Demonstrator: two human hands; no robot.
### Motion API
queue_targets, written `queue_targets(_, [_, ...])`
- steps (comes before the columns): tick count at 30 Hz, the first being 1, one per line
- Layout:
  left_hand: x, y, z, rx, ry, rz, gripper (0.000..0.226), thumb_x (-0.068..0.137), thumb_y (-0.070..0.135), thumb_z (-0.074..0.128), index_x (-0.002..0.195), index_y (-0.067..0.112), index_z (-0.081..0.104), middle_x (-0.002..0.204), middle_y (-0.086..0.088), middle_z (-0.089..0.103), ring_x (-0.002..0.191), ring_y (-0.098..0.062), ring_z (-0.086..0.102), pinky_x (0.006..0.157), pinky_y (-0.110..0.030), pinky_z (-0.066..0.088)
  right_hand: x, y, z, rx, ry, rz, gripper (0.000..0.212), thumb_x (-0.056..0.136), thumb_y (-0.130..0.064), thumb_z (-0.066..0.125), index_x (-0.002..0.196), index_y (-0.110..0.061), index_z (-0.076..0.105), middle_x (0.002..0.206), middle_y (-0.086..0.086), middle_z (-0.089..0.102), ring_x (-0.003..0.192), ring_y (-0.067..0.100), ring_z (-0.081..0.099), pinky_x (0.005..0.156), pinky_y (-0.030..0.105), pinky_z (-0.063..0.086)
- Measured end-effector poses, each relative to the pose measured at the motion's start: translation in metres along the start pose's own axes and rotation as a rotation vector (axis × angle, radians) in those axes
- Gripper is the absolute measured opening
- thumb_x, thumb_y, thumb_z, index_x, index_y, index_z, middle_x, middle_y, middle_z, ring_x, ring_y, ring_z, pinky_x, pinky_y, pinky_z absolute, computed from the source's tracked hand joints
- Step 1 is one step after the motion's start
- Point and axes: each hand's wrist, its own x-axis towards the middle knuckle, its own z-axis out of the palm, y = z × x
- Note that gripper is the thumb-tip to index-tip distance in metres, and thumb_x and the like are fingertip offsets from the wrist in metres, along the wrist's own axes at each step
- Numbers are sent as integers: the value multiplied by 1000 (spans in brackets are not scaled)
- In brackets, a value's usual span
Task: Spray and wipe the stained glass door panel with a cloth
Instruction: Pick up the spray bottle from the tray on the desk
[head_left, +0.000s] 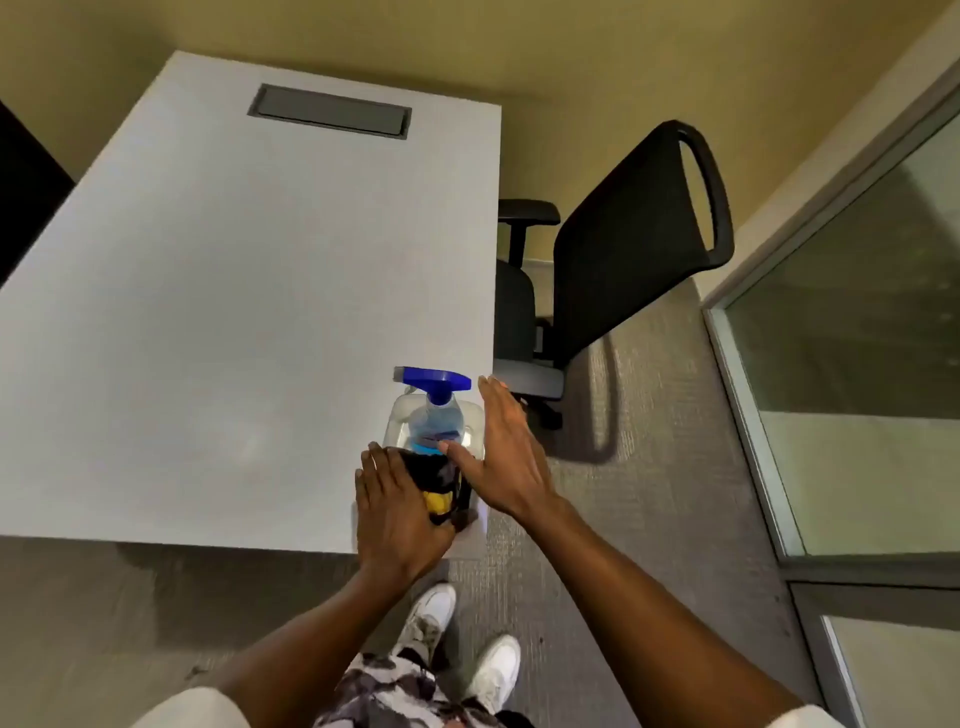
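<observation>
A clear spray bottle (432, 415) with a blue trigger head and blue liquid stands at the near right corner of the white table (234, 312). A dark cloth with a yellow patch (439, 486) lies just in front of it. My left hand (397, 512) rests flat on the cloth's left side, fingers straight. My right hand (506, 452) is open beside the bottle's right side, thumb close to the bottle; I cannot tell whether it touches. The glass door panel (852, 322) stands at the right in a grey frame.
A black office chair (623, 249) stands between the table's right edge and the glass. A grey cable hatch (332, 111) sits at the table's far end. Grey carpet (649, 493) lies between table and door. My white shoes (462, 644) are below.
</observation>
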Motion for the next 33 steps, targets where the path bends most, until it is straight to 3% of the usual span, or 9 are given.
queue_targets(3, [6,5,2,-11,-39,-100,160,71,101,66,175,4,-7,188,-24,-2,177,-41,1,142,-51,0,15,-7,3,98,3,23,94,104,-48,76,176,-22,20,185,3,27,171,28,27,138,54,33])
queue_targets(9, [11,16,0,18,-84,-157,170,67,98,74,172,0,-17,186,-26,-11,176,-41,-5,142,-50,0,32,-14,17,126,32,63,69,103,-36,80,160,-15,47,159,9,59,145,30,56,119,42,50])
queue_targets(14, [13,23,-5,32,-128,-184,167,71,93,77,172,-1,-18,186,-28,-12,176,-42,-6,144,-52,2,41,-11,23,135,80,106,54,103,-32,80,148,-11,59,146,10,67,131,29,66,99,31,49])
queue_targets(19, [14,25,-11,61,-134,-185,166,72,95,74,171,-1,-17,186,-28,-10,176,-44,-5,144,-53,2,43,-9,16,112,103,129,55,103,-30,81,151,-12,60,146,10,70,121,28,74,106,44,63])
queue_targets(25, [8,27,-19,49,-128,-172,163,73,93,75,171,1,-18,186,-27,-14,176,-45,-8,144,-55,0,22,-8,-11,219,256,117,59,98,-37,85,145,-8,65,133,11,76,93,12,70,88,30,61])
queue_targets(29, [6,30,-24,20,-131,-155,165,71,98,69,171,1,-19,183,-29,-24,174,-47,-16,143,-55,-3,-4,-13,-39,272,352,90,55,97,-42,86,136,-6,71,117,10,79,96,19,73,88,41,67])
queue_targets(33, [3,49,-31,-134,-28,13,157,65,101,52,176,5,-4,188,-22,-2,177,-40,-3,141,-50,-3,-31,-8,-63,292,450,53,51,94,-39,88,129,-4,74,109,13,82,97,27,77,88,46,68])
